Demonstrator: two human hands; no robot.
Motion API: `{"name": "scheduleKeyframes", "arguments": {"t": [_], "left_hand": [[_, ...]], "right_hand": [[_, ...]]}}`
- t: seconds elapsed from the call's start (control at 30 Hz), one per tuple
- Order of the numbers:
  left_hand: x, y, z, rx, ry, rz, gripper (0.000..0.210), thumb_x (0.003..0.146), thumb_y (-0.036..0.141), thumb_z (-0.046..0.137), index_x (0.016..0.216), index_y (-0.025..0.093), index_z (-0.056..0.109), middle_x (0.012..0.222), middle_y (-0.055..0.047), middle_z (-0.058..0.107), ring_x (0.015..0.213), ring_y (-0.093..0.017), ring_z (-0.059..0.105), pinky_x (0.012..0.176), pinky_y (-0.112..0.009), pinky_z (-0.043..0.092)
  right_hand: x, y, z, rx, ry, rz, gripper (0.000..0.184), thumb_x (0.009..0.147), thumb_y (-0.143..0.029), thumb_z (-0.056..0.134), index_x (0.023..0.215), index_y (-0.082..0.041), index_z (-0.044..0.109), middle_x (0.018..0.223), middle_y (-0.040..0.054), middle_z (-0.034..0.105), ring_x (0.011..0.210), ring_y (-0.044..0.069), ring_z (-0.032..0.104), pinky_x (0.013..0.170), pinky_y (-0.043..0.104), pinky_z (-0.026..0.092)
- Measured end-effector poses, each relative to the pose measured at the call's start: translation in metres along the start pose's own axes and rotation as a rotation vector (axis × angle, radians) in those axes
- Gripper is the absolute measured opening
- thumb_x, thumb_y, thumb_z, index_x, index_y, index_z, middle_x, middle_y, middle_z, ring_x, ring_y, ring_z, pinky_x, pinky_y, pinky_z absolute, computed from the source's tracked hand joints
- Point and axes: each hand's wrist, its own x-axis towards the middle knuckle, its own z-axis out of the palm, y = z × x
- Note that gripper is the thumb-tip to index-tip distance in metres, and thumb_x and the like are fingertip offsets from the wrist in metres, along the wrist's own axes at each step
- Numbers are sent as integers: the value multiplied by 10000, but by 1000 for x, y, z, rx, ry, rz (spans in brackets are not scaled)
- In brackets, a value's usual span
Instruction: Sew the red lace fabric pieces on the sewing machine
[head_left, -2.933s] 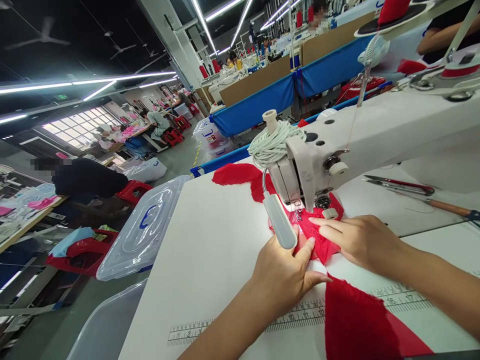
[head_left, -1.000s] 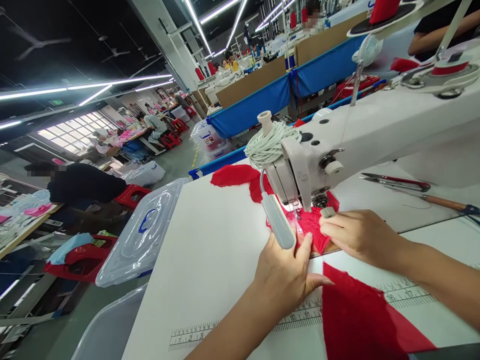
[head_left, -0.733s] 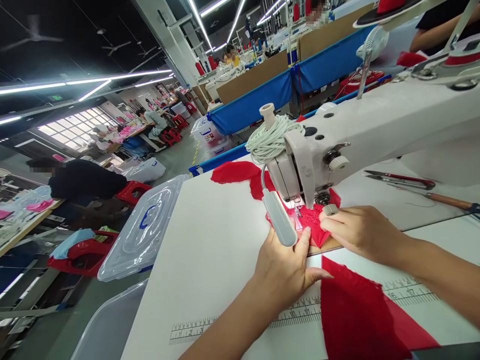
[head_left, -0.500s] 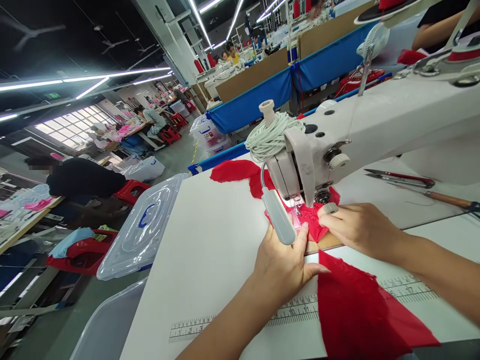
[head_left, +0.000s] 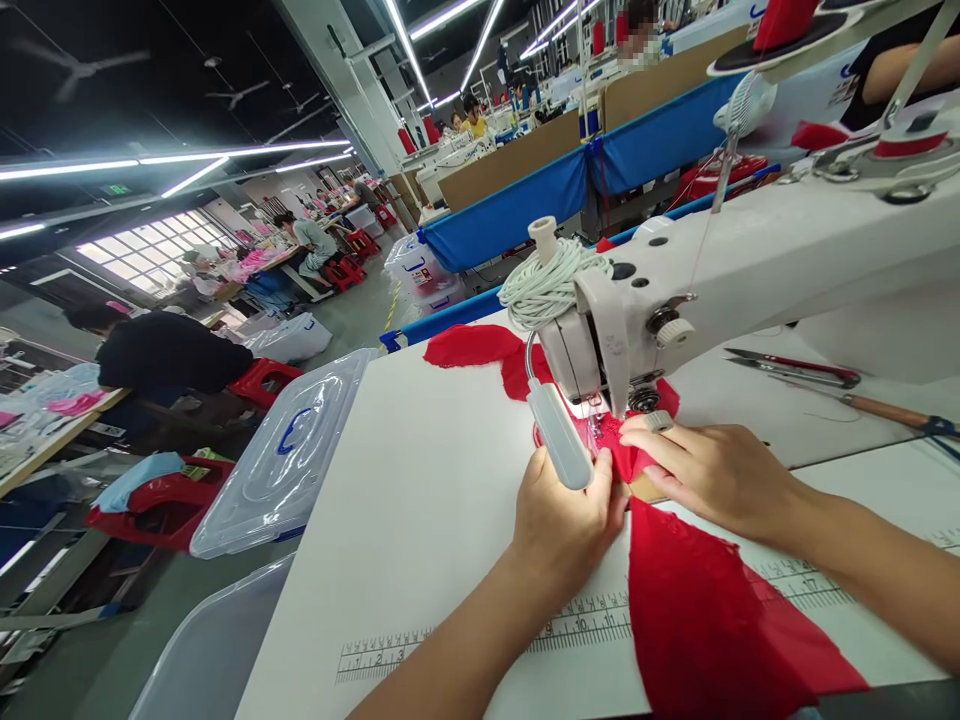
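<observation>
I see one white table [head_left: 390,500] under both hands. On it stands one white sewing machine [head_left: 795,250], its head just beyond the hands. Well to the left of the left hand is one lidded clear box [head_left: 262,490]. I count three areas of red cloth. The largest, the front red cloth [head_left: 697,610], lies on the near side of the hands, its narrow top close to the left fingers. My right hand [head_left: 716,480] is half spread, with fingertips resting on the middle red cloth [head_left: 626,460]; I see no grip there. My left hand [head_left: 566,515] is curled, thumb near bent fingers, and partly hidden, so I cannot tell whether it pinches something. The middle red cloth is between the fingertips, under the machine's head. The far red cloth [head_left: 476,345] lies beyond the left hand. One bundle of pale cord [head_left: 551,285] also sits beyond it, and one small lamp [head_left: 559,437] covers its fingers. Beyond the right hand, to the right, lie two thin tools: red-handled snips [head_left: 795,368] and one wooden-handled tool [head_left: 889,408].
</observation>
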Motion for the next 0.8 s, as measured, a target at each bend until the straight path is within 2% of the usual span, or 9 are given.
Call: {"name": "scheduleKeyframes", "arguments": {"t": [0.03,0.1,0.2,0.23,0.3,0.4,0.47,0.67,0.8], "left_hand": [[0,0,2,-34,7,-24,135,906,184,535,877,159,664,726,-46,612,745,-208,598,613,-310,427],[-1,-2,5,-109,6,-48,201,879,87,512,723,184,595,617,-5,519,612,-158,523,534,-279,346],[-2,-6,9,-182,3,-35,271,860,27,468,651,193,518,578,14,461,527,-127,439,472,-269,258],[-2,-8,9,-193,-1,-27,266,863,34,461,657,195,511,591,12,475,534,-128,448,471,-266,267],[-1,-11,10,-332,-10,-64,220,882,72,467,713,198,530,705,-14,578,644,-150,541,529,-258,366],[3,-15,12,-661,-9,-226,156,939,133,448,859,202,563,947,-49,674,870,-179,635,743,-281,500],[5,-17,15,-791,0,-323,160,959,143,421,924,206,565,956,-45,686,886,-173,655,792,-288,522],[9,-20,23,-874,31,-421,169,931,129,423,894,212,565,894,-37,676,838,-180,656,763,-313,542],[8,-22,21,-890,5,-379,188,919,137,443,960,215,608,903,-44,681,840,-191,653,789,-334,546]], "right_hand": [[0,-1,1,26,-1,0,247,900,-123,394,1004,-184,610,800,30,658,536,133,537,477,270,308],[-1,-2,2,87,-19,2,243,917,-152,415,1055,-198,611,881,44,687,618,145,592,518,264,354],[-2,-3,4,162,-89,37,249,895,-187,463,1093,-223,611,982,48,706,701,159,634,549,261,394],[-2,-3,4,174,-117,64,267,874,-191,481,1105,-230,609,1003,46,708,711,163,640,546,261,398],[-1,-3,3,185,-172,123,323,830,-200,510,1137,-242,602,1026,40,710,711,173,646,532,264,401],[3,-3,3,171,-244,187,353,813,-220,514,1154,-249,601,1013,36,710,669,178,639,526,273,402],[9,-4,3,149,-279,214,314,842,-223,476,1123,-241,614,974,39,707,635,175,623,519,278,387],[23,-13,6,244,-292,330,262,929,-265,381,905,-249,641,837,17,688,625,163,589,530,269,367],[25,-18,9,324,-166,465,263,918,-328,423,801,-254,647,724,-5,675,608,158,590,549,262,396]]}}
